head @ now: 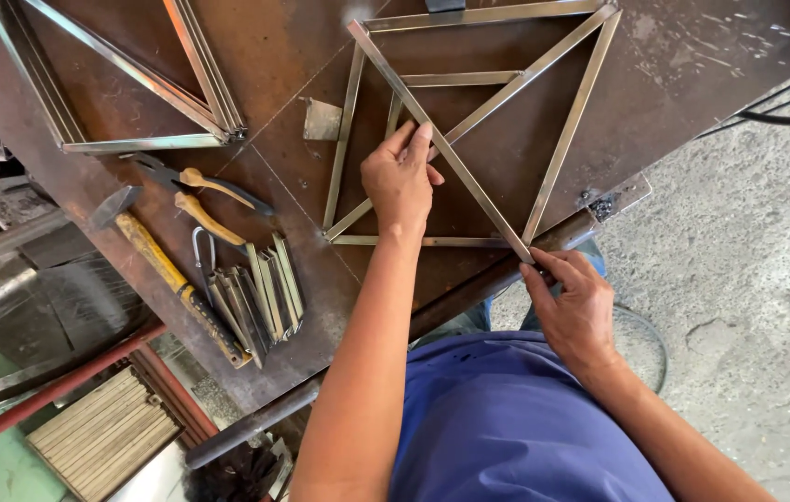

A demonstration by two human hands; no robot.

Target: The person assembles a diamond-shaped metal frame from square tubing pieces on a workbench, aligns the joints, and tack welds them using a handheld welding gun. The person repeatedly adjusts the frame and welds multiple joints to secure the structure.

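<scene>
A frame of thin square steel tubes [573, 112] lies flat on a rusty brown steel table [283, 84]. A long loose steel tube [469, 184] runs diagonally across it from upper left to lower right. My left hand [401, 178] presses on the middle of this tube, fingers spread over it and a crossing bar. My right hand [573, 302] pinches the tube's lower end at the table's near edge, beside the frame's corner.
A second steel frame [135, 93] lies at the upper left. Pliers with tan handles [204, 191], a yellow-handled hammer [167, 270] and a bundle of short cut tubes [260, 297] lie left of my arm. Black cables [785, 112] hang at right over concrete floor.
</scene>
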